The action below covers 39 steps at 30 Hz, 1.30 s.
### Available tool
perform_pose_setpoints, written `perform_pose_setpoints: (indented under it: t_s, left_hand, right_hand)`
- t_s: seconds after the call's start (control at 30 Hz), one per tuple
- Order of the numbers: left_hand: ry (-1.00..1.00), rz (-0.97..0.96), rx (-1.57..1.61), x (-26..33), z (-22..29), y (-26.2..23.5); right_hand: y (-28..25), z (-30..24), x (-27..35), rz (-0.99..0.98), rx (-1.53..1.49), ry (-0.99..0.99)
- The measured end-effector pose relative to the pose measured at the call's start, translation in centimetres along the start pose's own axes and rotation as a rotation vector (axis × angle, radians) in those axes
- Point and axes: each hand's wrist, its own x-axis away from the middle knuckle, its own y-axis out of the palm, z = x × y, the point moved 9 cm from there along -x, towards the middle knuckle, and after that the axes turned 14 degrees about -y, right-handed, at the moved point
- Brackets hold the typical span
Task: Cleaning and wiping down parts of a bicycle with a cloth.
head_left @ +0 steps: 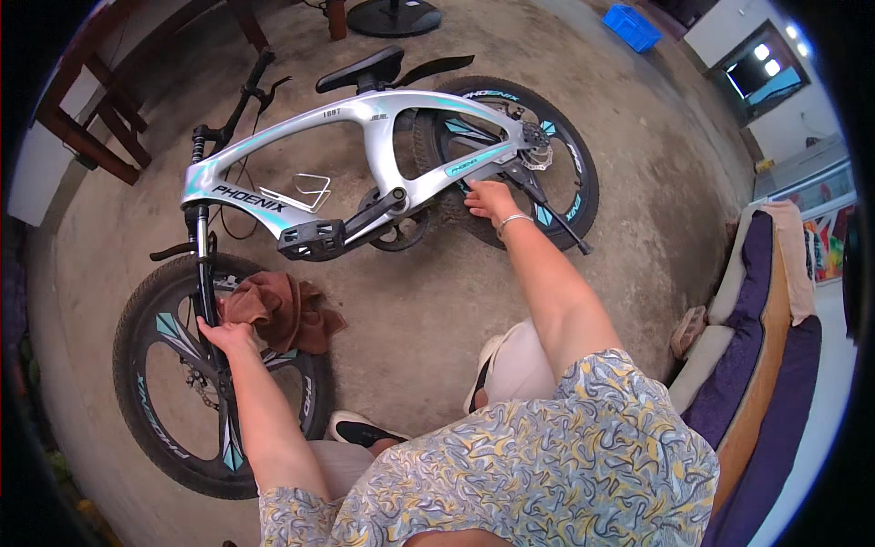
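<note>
Along the bottom edge, nearest of all, spread a patterned shirt (538,456) in grey, yellow and white, with pale trousers (524,365) and black-and-white shoes (360,430) just past it. Ahead on the left, the front wheel (228,428) of a silver bicycle (378,150) took up much of the floor (638,237). Over that wheel, the left hand (230,337) was at the black front fork (206,273), right up against a bunched brown cloth (284,310); fork and cloth partly hid its fingers, so whether they were clamped on either could not be told. A black pedal (312,239) came next, below the frame's lower tube. Farther out on the right, the right hand (493,202), a bracelet (516,220) at its wrist, reached to the near side of the rear wheel (548,128), its fingers curled; whether they gripped anything could not be told. Close by, the kickstand (554,214) slanted outward. Beyond were the handlebar (246,96) and the black saddle (362,70). To the right ran a seat with purple cushions (756,273). Farthest off were wooden legs (87,146), a round black base (392,18) and a blue crate (632,27).
</note>
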Motion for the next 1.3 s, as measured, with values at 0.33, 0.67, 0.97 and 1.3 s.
perform_pose_setpoints:
  t_s: [0.33, 0.67, 0.97, 1.3]
  left_hand:
    - [0.011, 0.007, 0.021, -0.4, -0.2, -0.7]
    - [-0.113, 0.019, 0.024, -0.5, -1.2, -1.2]
    - [-0.067, -0.134, 0.105, -0.8, -1.7, -0.2]
    - [0.298, -0.264, 0.117, -1.2, -1.3, -0.1]
  right_hand:
    - [4.2, 1.4, -3.5, 0.037, -0.61, 0.046]
    - [3.4, 2.7, -4.7, 0.087, -0.48, 0.091]
    - [2.1, 1.9, -6.9, 0.067, -0.357, -0.025]
    - [1.0, -0.9, -8.8, -0.007, -0.297, -0.264]
